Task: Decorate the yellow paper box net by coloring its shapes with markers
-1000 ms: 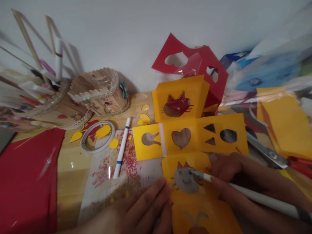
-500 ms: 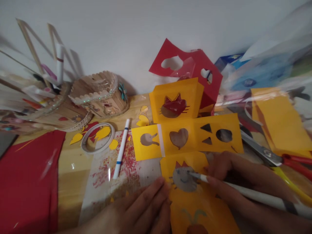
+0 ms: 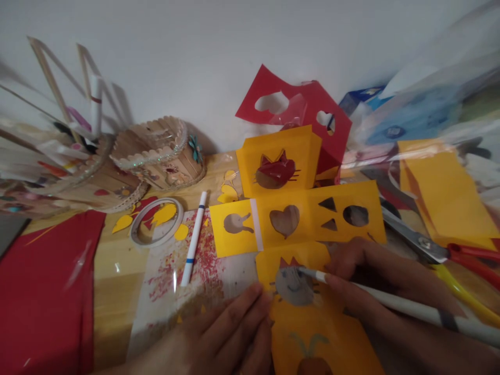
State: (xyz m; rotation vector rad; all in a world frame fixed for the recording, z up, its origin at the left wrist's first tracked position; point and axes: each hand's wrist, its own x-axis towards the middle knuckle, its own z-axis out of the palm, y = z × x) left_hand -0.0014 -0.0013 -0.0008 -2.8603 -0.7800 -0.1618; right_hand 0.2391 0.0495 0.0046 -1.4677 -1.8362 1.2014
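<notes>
Two bare hands are at work in the head view, at the near side of a table (image 3: 111, 281) set against a pale wall. The left hand (image 3: 230, 333) lies with its fingers extended and side by side, fingertips at the left edge of a yellow cut-out card (image 3: 307, 197); its thumb cannot be made out. The right hand (image 3: 371, 286) is clamped on a white marker (image 3: 410, 307), whose tip meets a cat face (image 3: 294, 292) near its right eye. That face, with red ears, a drawn smile and whiskers, fills a window in the card's near panel. The card spreads in a cross at the centre-right, its far panel tilted up, with heart, rabbit and cat openings. Beyond it leans a red cut-out sheet (image 3: 339, 140). To the left lie a blue-banded marker (image 3: 194, 237) and a roll of tape (image 3: 156, 242) among yellow scraps; farther left is red paper (image 3: 42, 297). A wooden-stick basket (image 3: 167, 169) stands at the far left, beside a holder (image 3: 94, 182) full of pens. On the right are red-handled scissors (image 3: 437, 249), near a folded yellow sheet (image 3: 457, 192).
</notes>
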